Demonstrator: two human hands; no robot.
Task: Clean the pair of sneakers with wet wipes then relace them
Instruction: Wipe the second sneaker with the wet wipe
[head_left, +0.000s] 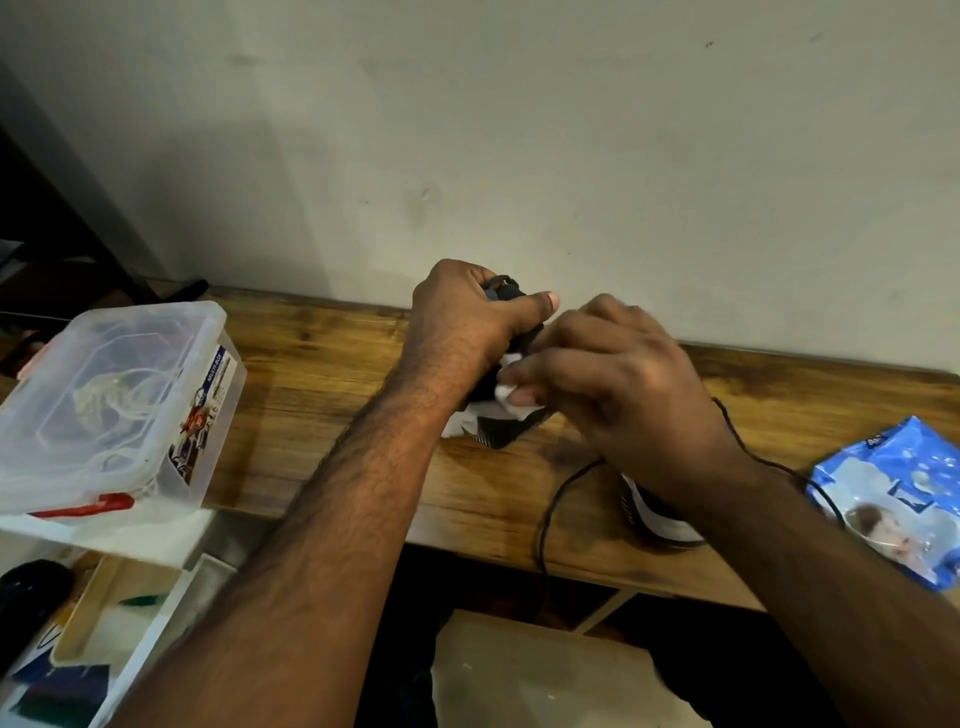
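Observation:
My left hand (470, 317) grips a black and white sneaker (498, 434) by its top, holding it upright on the wooden table (322, 364); most of the shoe is hidden behind both hands. My right hand (618, 374) pinches a white wet wipe (511, 392) against the sneaker's side. The second sneaker (657, 514) lies near the table's front edge, largely covered by my right forearm. A black lace (550, 512) trails from it over the table edge. The blue wet wipes pack (898, 499) lies at the right.
A clear plastic box (109, 410) with a lid and white cord inside stands at the table's left end. Below it is an open container (98, 623) with assorted items. A pale wall (519, 130) rises directly behind the table.

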